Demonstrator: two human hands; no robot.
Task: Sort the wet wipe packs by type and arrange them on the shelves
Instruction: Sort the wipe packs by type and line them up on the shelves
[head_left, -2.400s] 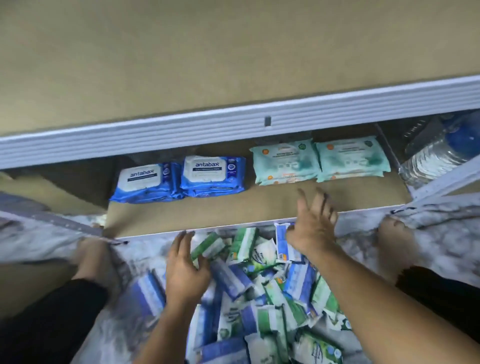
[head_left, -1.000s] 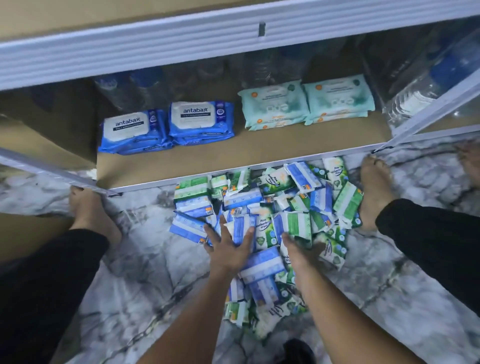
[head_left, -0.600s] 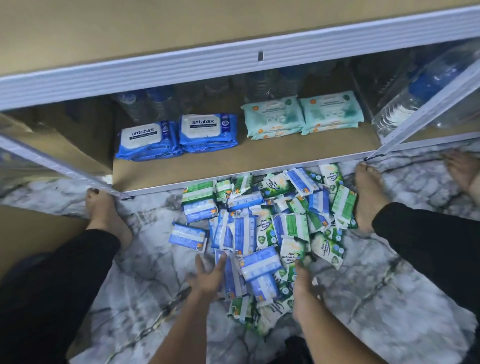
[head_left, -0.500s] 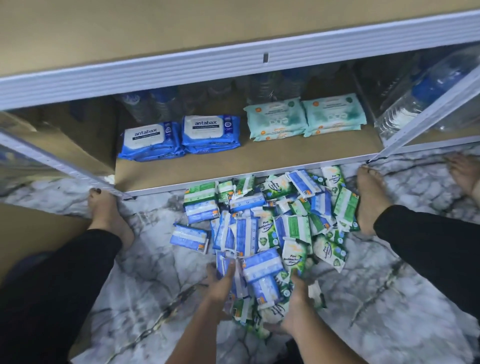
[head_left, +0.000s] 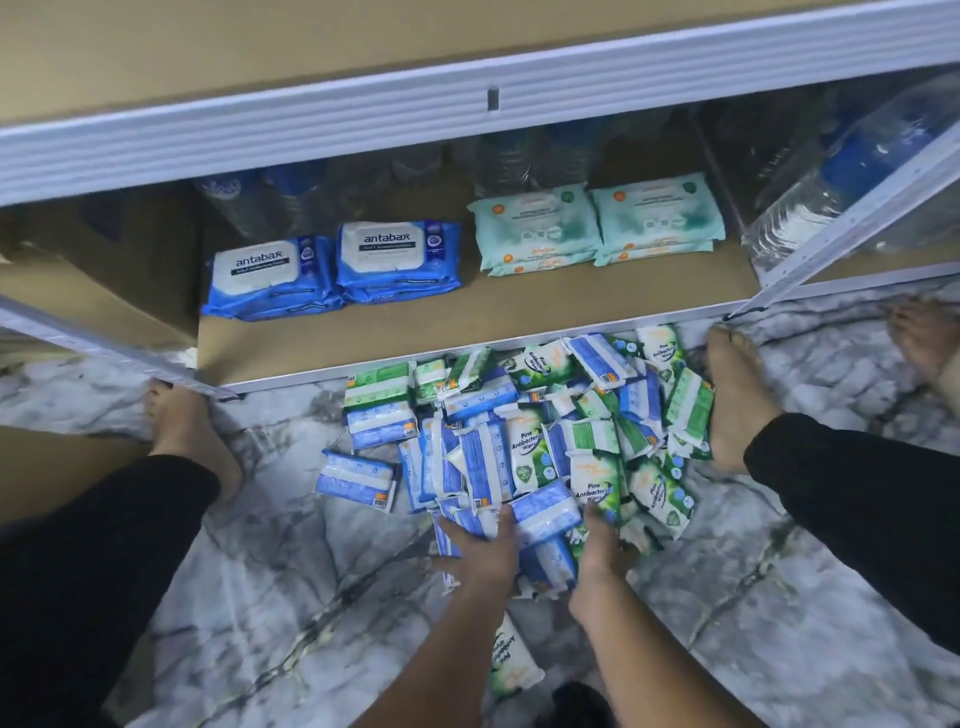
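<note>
The hands have been pulled back to the near edge of the small wipe pack pile (head_left: 519, 441), heaped on the marble floor (head_left: 311, 597) before the bottom shelf (head_left: 467, 322); sorting is judged barely begun. The fingers of the left hand (head_left: 480, 561) are spread flat on blue packs (head_left: 545, 512). The fingertips of the right hand (head_left: 597, 566) are buried beside green packs (head_left: 597, 483), so their grip cannot be told.

Hands pulled back along the pile (head_left: 519, 441)
The left hand (head_left: 480, 564) and right hand (head_left: 597, 564) have left the shelf edge (head_left: 415, 366) — fingers now on the nearest blue packs (head_left: 545, 512), one green pack (head_left: 511, 662) lying behind them.
</note>
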